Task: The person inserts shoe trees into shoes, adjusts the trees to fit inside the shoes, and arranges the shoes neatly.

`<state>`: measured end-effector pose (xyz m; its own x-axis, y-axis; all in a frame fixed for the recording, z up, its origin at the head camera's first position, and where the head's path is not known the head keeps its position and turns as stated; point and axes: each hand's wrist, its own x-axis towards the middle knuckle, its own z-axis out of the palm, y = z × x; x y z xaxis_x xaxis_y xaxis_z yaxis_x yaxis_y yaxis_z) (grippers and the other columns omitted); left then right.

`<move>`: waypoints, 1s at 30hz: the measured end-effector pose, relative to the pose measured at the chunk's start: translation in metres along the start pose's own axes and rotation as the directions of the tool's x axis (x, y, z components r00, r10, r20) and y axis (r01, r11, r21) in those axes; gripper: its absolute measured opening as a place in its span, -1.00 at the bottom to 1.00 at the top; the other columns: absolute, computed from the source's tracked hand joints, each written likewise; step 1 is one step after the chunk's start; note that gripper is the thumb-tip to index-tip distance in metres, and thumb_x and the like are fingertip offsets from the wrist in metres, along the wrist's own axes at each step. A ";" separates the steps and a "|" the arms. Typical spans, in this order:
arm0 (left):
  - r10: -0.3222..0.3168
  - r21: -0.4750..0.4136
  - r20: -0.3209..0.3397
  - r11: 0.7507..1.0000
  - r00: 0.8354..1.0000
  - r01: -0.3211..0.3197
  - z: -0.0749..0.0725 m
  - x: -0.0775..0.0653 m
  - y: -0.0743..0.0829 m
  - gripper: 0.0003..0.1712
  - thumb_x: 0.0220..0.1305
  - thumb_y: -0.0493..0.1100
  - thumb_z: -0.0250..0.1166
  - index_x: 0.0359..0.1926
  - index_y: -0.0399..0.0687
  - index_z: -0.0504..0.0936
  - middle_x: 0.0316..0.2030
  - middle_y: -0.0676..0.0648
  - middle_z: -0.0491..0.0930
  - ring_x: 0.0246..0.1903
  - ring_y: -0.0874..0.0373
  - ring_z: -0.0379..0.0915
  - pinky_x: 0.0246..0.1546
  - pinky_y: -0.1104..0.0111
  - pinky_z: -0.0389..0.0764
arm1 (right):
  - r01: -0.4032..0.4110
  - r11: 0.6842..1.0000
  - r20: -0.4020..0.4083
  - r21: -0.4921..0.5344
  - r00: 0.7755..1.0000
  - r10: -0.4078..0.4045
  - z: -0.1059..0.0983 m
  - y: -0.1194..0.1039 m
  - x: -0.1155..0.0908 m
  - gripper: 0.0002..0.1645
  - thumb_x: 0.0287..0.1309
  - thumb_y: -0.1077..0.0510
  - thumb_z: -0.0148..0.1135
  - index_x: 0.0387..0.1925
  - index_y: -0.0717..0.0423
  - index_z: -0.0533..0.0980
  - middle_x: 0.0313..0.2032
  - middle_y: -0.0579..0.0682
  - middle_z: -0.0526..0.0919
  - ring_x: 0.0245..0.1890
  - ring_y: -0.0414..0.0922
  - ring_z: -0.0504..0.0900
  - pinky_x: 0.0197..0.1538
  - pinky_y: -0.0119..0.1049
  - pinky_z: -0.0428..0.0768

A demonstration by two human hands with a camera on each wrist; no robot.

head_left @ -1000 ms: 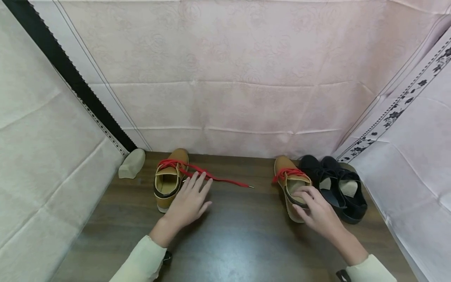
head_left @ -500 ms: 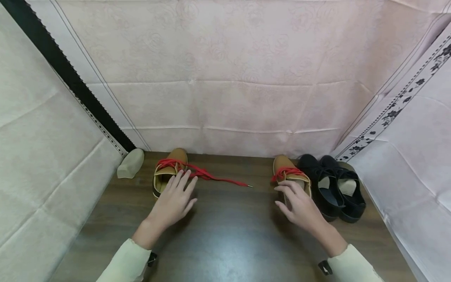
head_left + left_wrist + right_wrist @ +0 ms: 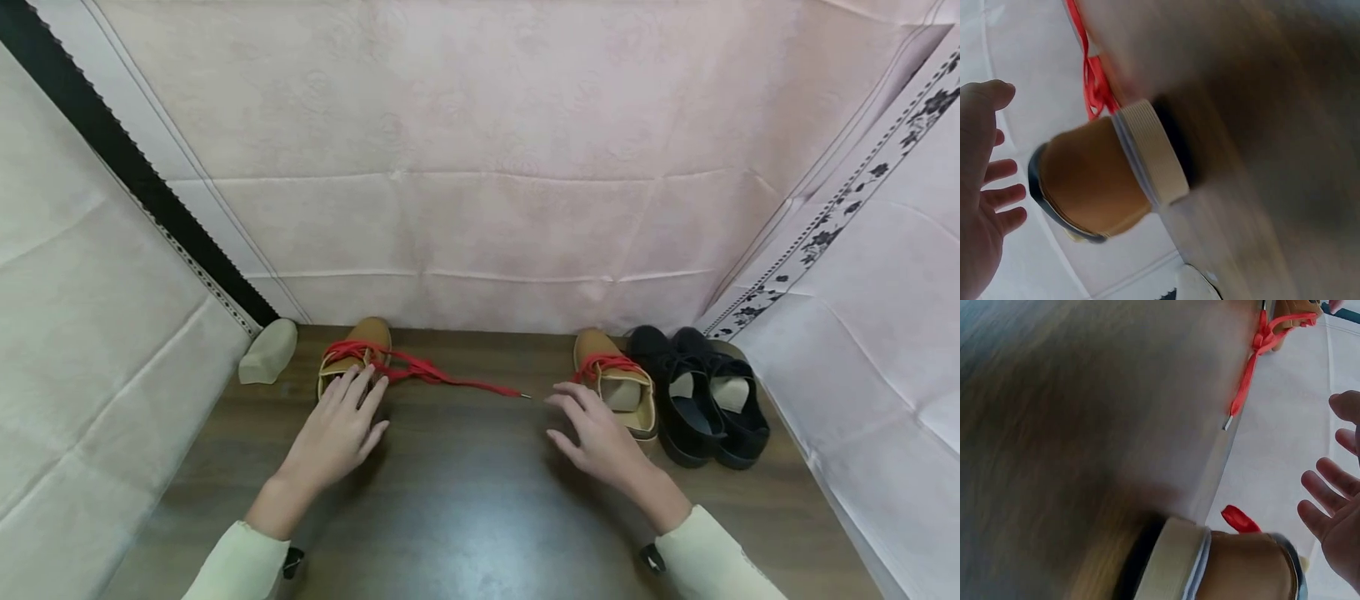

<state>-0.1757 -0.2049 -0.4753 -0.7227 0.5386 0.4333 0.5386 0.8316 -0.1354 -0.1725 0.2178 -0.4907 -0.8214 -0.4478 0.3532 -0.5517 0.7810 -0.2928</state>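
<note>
My left hand [image 3: 330,437] hovers over the heel end of the left tan shoe [image 3: 372,331], fingers spread and holding nothing. In the left wrist view a gap shows between that hand [image 3: 979,187] and the shoe's brown heel [image 3: 1091,181]. The shoe's red shoelace [image 3: 442,377] trails rightward across the floor, ending in a metal tip. My right hand [image 3: 603,446] hangs just left of the other tan shoe [image 3: 626,396], fingers loosely bent around nothing. That shoe has red laces and a pale insert inside. My left hand hides much of the left shoe's opening.
A pair of black shoes [image 3: 693,417] with pale inserts stands against the right tan shoe. A cream-coloured rounded block [image 3: 268,352] lies at the far left. Pale cloth [image 3: 480,217] walls in the wooden floor [image 3: 480,500] at the back and both sides.
Both hands have moved left. The left went from above the lace to over the left shoe's heel; the right moved off the right tan shoe's opening. The lace lies about the same.
</note>
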 end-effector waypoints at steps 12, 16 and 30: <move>0.064 -0.070 -0.149 0.995 0.987 -0.075 0.006 -0.020 -0.022 -0.38 0.60 0.09 -0.01 0.23 -0.39 0.57 0.19 -0.47 0.54 0.20 -0.43 0.49 0.14 -0.21 0.56 | 0.061 0.998 0.033 -0.024 0.998 -0.060 0.023 -0.014 0.012 -0.36 0.25 -0.06 0.43 0.31 -0.01 0.50 0.30 0.06 0.50 0.25 0.02 0.55 0.23 0.03 0.60; 0.069 -0.097 -0.184 0.991 0.980 -0.088 0.008 -0.026 -0.026 -0.29 0.66 0.16 -0.18 0.20 -0.39 0.59 0.14 -0.47 0.56 0.14 -0.42 0.52 0.09 -0.22 0.57 | 0.097 0.995 0.020 -0.035 0.995 -0.096 0.027 -0.016 0.015 -0.34 0.24 -0.05 0.44 0.32 0.01 0.49 0.29 0.08 0.51 0.25 0.03 0.56 0.23 0.04 0.59; 0.104 -0.105 -0.288 0.985 0.952 -0.139 0.018 -0.044 -0.035 -0.54 0.60 -0.03 0.05 -0.03 -0.37 0.67 -0.15 -0.31 0.62 -0.22 -0.22 0.56 -0.34 -0.03 0.60 | 0.065 0.998 0.092 -0.006 0.994 -0.064 0.040 -0.023 0.022 -0.34 0.33 -0.08 0.35 0.40 -0.08 0.43 0.32 0.01 0.49 0.29 -0.01 0.54 0.29 0.02 0.56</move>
<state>-0.1702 -0.2551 -0.5061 -0.5069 0.5600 0.6553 0.6765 0.7296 -0.1002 -0.1837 0.1730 -0.5118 -0.7943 -0.5350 0.2879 -0.6028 0.7530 -0.2638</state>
